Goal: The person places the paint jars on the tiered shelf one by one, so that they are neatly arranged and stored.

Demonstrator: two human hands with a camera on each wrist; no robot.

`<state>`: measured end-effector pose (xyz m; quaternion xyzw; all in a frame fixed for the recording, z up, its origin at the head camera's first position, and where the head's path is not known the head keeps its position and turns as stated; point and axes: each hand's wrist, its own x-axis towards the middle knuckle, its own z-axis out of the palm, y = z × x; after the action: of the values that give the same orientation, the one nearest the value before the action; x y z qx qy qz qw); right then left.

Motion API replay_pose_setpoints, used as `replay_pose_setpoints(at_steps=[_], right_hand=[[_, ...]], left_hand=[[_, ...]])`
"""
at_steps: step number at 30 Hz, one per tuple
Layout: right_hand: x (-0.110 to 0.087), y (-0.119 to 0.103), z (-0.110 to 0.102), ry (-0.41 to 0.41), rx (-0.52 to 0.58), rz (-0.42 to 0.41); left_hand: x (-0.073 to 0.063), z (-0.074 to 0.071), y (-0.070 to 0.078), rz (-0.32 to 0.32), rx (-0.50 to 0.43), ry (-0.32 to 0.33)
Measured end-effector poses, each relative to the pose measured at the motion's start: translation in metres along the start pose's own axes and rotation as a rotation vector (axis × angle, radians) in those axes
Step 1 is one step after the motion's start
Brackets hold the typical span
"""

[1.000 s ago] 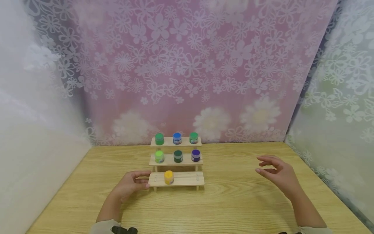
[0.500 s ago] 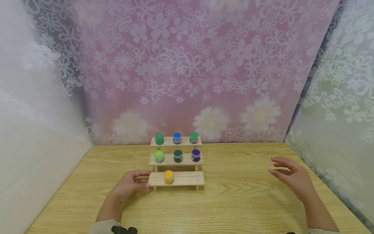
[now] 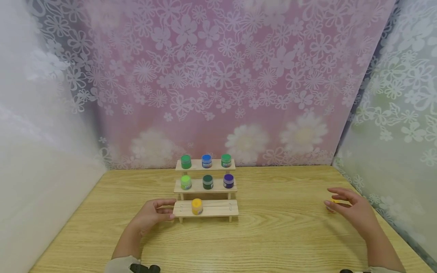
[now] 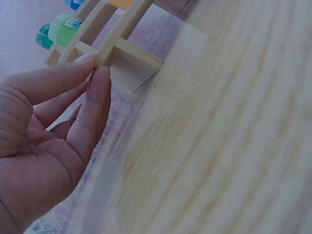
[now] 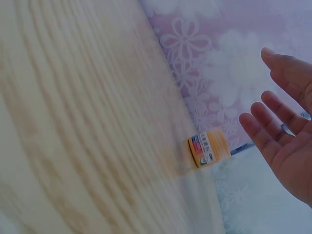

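Note:
A stepped wooden rack (image 3: 218, 211) with three shelves stands on the table. At its lowest shelf's left end, my left hand (image 3: 153, 216) pinches the wood between thumb and fingers; the left wrist view shows the fingertips (image 4: 100, 80) on the shelf's corner. A yellow-orange paint jar (image 3: 197, 206) sits on that shelf, left of its middle. Far to the right, my right hand (image 3: 355, 210) has its fingers spread near another yellow-orange paint jar (image 3: 332, 204), partly hidden behind the thumb. In the right wrist view this labelled jar (image 5: 208, 147) stands on the table, apart from the fingers.
On the middle shelf are light green (image 3: 186, 182), dark green (image 3: 208, 182) and purple (image 3: 228, 181) jars. The top shelf carries a blue jar (image 3: 206, 161) between two green ones. Flowered curtains (image 3: 218, 83) surround the wooden table (image 3: 273, 242).
My right hand has moved right across the table, and the yellow-orange jar beside it now shows between thumb and fingers. My left hand and the rack have stayed put.

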<state>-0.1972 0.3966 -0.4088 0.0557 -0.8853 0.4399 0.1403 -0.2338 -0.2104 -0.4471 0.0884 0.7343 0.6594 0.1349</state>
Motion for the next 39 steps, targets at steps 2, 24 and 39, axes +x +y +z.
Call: replay_pose_setpoints(at_steps=[2,24,39], right_hand=[[-0.001,0.003,-0.002,-0.009,-0.015,0.021],[0.008,0.039,-0.007,-0.141,-0.119,0.161],[0.016,0.055,-0.015,-0.179,-0.138,0.261]], left_hand=[[0.000,0.000,0.000,-0.004,0.001,0.002],[-0.001,-0.001,-0.001,-0.015,-0.006,0.008],[0.000,0.001,0.002,-0.010,0.000,0.015]])
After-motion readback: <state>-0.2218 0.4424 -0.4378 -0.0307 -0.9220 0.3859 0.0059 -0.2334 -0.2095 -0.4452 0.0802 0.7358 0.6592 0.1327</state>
